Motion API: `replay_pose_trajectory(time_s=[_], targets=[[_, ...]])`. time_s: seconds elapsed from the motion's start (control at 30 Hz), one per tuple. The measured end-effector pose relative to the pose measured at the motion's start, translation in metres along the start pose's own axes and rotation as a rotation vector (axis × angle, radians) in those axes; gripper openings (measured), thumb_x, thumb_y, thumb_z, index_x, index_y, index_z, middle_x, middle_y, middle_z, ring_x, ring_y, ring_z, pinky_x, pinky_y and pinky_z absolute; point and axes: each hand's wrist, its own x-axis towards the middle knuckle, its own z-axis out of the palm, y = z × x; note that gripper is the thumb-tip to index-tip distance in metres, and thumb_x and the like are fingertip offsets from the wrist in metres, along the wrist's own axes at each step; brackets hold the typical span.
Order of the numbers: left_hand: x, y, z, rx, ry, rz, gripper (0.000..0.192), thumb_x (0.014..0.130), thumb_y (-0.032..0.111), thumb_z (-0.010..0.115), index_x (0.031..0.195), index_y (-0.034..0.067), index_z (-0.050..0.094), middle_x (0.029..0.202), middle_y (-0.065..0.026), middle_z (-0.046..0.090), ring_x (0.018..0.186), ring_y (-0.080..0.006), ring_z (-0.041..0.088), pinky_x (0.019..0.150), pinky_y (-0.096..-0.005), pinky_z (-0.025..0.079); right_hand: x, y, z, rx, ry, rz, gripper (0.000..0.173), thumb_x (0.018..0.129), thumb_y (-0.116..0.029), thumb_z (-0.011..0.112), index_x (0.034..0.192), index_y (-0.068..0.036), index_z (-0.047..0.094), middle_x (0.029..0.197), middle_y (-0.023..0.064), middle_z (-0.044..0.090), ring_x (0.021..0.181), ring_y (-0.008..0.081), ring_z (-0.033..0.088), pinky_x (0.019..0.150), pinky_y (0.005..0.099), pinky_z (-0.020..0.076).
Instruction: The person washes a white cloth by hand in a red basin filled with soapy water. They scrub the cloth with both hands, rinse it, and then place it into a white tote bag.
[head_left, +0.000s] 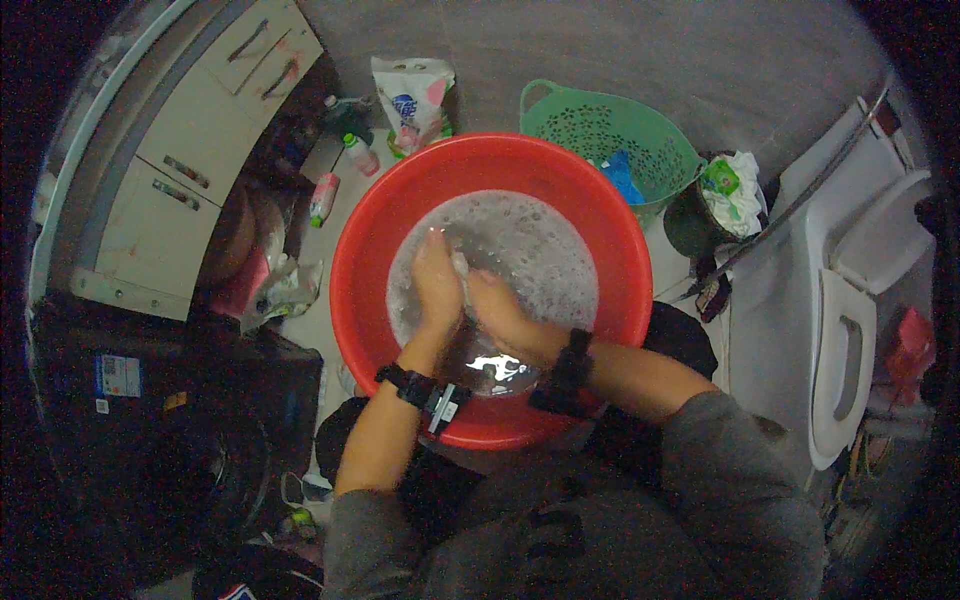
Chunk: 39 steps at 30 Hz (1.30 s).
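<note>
A large red plastic basin (491, 154) stands before me, holding sudsy grey water (536, 247). Over the water, inside the basin, my left hand (439, 281) and my right hand (499, 304) are close together, palms facing. Pinched between them is a small whitish wet item (460, 268), which looks like cloth; most of it is hidden by the fingers. Both hands are slightly blurred. Each wrist wears a black strap with a device, the left device (446, 407) hanging near the basin's front rim.
Behind the basin stand a detergent bag (412, 101) and a green perforated basket (607, 124). A dark bin (690, 225) with a white bag is at right, beside a white toilet (772, 300). Small bottles (324, 199) lie left, near a dark front-loading washing machine (172, 420).
</note>
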Motion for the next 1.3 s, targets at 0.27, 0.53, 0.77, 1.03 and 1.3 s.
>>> replay_pose_trajectory(time_s=[0.27,0.53,0.77,1.03,1.3], targets=[[0.027,0.014,-0.063,-0.387,-0.488,-0.43,0.016,0.089,0.014,0.057,0.104,0.008,0.055,0.102,-0.004,0.057,0.091,-0.017,0.056,0.078,-0.0307,0.048,0.0,-0.063,-0.035,-0.022,-0.188,-0.106,0.038,0.089,-0.034,0.058,0.099,0.002,0.063,0.092,0.0098,0.066,0.084,0.0199,0.061,0.074,0.0339,0.0475],[0.024,0.012,-0.103,-0.255,-0.387,-0.077,0.039,0.071,-0.014,0.049,0.102,0.008,0.057,0.105,-0.0018,0.057,0.092,-0.0131,0.056,0.076,-0.0264,0.047,0.004,-0.082,-0.057,-0.206,-0.257,-0.306,0.034,0.08,-0.013,0.067,0.11,-0.001,0.059,0.101,0.0064,0.065,0.089,0.0134,0.061,0.075,0.0299,0.0491],[0.014,-0.001,-0.131,-0.206,-0.597,-0.195,0.03,0.073,-0.011,0.046,0.094,0.006,0.059,0.1,-0.0008,0.059,0.091,-0.0132,0.057,0.077,-0.0255,0.047,-0.025,-0.094,-0.062,-0.135,-0.358,-0.067,0.028,0.084,-0.021,0.063,0.109,-0.008,0.061,0.101,0.0024,0.065,0.088,0.0124,0.06,0.073,0.0278,0.0478],[0.009,-0.016,-0.157,-0.063,-0.891,0.047,0.029,0.07,-0.012,0.048,0.088,0.003,0.064,0.115,-0.0019,0.056,0.103,-0.0171,0.053,0.079,-0.0269,0.045,-0.065,-0.077,-0.052,-0.256,-0.264,-0.035,0.03,0.083,-0.023,0.064,0.106,-0.003,0.064,0.1,0.0045,0.066,0.089,0.0146,0.06,0.077,0.0292,0.0472],[-0.002,-0.002,-0.162,-0.262,-0.781,-0.046,0.038,0.068,-0.009,0.049,0.102,0.002,0.065,0.1,-0.005,0.062,0.085,-0.0137,0.057,0.073,-0.0241,0.044,-0.11,-0.098,-0.029,-0.352,-0.15,-0.113,0.02,0.082,-0.026,0.064,0.096,-0.012,0.062,0.071,-0.0054,0.056,0.052,0.0058,0.04,0.042,0.0214,0.0235]])
